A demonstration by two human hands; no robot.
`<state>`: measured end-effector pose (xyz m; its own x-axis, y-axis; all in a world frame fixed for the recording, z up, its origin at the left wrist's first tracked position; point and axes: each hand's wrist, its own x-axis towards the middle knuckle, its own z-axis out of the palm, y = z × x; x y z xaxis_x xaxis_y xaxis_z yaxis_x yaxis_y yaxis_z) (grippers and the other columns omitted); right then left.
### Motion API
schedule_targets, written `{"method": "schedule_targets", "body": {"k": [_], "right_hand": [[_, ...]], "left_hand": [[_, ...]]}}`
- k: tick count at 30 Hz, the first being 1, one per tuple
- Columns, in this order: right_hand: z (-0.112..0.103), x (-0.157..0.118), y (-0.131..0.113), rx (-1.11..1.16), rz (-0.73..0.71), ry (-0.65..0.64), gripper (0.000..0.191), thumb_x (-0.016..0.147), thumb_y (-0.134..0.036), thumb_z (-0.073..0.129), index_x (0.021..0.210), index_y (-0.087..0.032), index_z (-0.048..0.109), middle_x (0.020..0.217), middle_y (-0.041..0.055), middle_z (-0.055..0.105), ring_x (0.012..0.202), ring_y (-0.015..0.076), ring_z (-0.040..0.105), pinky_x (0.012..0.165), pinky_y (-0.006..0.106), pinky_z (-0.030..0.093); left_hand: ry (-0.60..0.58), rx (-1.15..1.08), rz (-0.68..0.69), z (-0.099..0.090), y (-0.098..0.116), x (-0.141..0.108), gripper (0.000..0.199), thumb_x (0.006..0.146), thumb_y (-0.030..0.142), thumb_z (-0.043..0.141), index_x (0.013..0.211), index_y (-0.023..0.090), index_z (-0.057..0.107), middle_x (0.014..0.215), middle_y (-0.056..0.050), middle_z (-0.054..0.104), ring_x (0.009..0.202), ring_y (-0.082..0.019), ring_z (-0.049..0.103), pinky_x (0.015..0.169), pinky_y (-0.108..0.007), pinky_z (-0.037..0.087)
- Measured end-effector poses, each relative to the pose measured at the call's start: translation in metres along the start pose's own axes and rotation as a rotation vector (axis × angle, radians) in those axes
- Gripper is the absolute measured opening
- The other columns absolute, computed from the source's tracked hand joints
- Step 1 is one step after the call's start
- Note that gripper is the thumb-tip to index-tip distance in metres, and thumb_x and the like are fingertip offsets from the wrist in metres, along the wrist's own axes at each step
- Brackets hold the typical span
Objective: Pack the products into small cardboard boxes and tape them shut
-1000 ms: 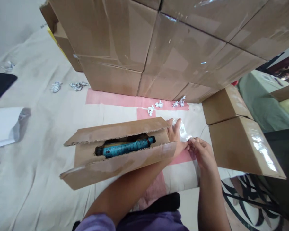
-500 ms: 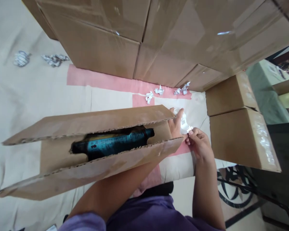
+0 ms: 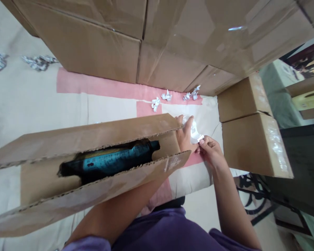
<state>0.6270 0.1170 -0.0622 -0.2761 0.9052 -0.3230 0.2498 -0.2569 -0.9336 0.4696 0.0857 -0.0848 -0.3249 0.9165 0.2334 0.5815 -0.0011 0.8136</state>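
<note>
Just past the right end of an open cardboard box [image 3: 143, 176], my left hand [image 3: 184, 137] has its fingers around a roll of clear tape [image 3: 194, 130]. My left forearm passes beneath the box, and one flap hides part of the hand. At the roll's near edge, my right hand [image 3: 210, 150] pinches the whitish tape end between thumb and fingers. Inside the box, a blue-green printed package [image 3: 117, 157] shows through the gap between the inner flaps. The long outer flaps stand up.
Stacked taped cartons [image 3: 102, 45] form a wall at the back. Two smaller cartons [image 3: 246, 143] stand at the right. Crumpled paper scraps [image 3: 155, 104] lie on the pink and white cloth [image 3: 112, 106], with larger crumpled paper [image 3: 39, 62] at the far left. A dark chair [image 3: 295, 170] is at the right.
The view has shifted, so the box, hands and scraps appear further left. Both hands keep their hold on the tape, with little change between them.
</note>
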Motion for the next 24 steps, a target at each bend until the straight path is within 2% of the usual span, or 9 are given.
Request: {"method": "schedule_targets", "body": {"k": [4,8,11,18,21,24], "right_hand": [[0.0,-0.002,0.002,0.025,-0.044,0.028,0.055,0.073,-0.056,0.085,0.059,-0.023,0.044,0.06,-0.0011,0.057,0.057,0.0144,0.053,0.057,0.029,0.043],[0.0,-0.001,0.002,0.073,-0.088,0.021,0.06,0.065,-0.06,0.088,0.057,-0.022,0.043,0.06,-0.0024,0.05,0.056,0.0141,0.051,0.058,0.03,0.045],[-0.003,-0.001,0.003,0.108,-0.072,-0.014,0.058,0.066,-0.059,0.088,0.057,-0.021,0.045,0.067,-0.001,0.052,0.059,0.0136,0.051,0.059,0.029,0.044],[-0.011,0.0,0.006,0.098,-0.053,-0.041,0.057,0.066,-0.06,0.087,0.058,-0.02,0.048,0.079,0.0012,0.056,0.063,0.0142,0.052,0.064,0.03,0.047],[-0.009,-0.001,0.004,0.103,-0.053,-0.036,0.057,0.066,-0.062,0.087,0.058,-0.02,0.049,0.077,0.0008,0.056,0.061,0.0134,0.051,0.062,0.029,0.046],[-0.005,0.0,0.001,0.096,-0.036,-0.029,0.052,0.071,-0.056,0.086,0.057,-0.021,0.049,0.067,0.0001,0.057,0.06,0.014,0.052,0.062,0.029,0.045]], "left_hand": [[0.009,-0.013,0.004,0.002,-0.001,0.001,0.082,0.077,0.044,0.077,0.148,0.02,0.044,0.152,-0.018,0.042,0.143,-0.037,0.038,0.119,-0.051,0.035],[0.027,-0.015,0.008,0.002,0.0,0.0,0.082,0.075,0.036,0.078,0.147,0.02,0.044,0.151,-0.017,0.042,0.144,-0.038,0.038,0.119,-0.05,0.036],[0.032,-0.017,-0.009,0.001,0.001,-0.001,0.082,0.073,0.031,0.079,0.147,0.02,0.044,0.153,-0.017,0.042,0.144,-0.038,0.037,0.121,-0.05,0.035],[0.026,-0.026,0.014,0.003,-0.002,-0.001,0.086,0.074,0.039,0.079,0.149,0.022,0.04,0.156,-0.016,0.039,0.142,-0.039,0.04,0.12,-0.052,0.036],[0.029,-0.016,0.007,0.002,-0.002,-0.001,0.084,0.074,0.036,0.078,0.148,0.022,0.042,0.155,-0.016,0.039,0.143,-0.038,0.039,0.122,-0.05,0.034],[0.031,-0.014,0.019,0.003,-0.002,-0.001,0.082,0.076,0.037,0.077,0.148,0.02,0.042,0.155,-0.016,0.039,0.145,-0.038,0.036,0.121,-0.049,0.034]]}}
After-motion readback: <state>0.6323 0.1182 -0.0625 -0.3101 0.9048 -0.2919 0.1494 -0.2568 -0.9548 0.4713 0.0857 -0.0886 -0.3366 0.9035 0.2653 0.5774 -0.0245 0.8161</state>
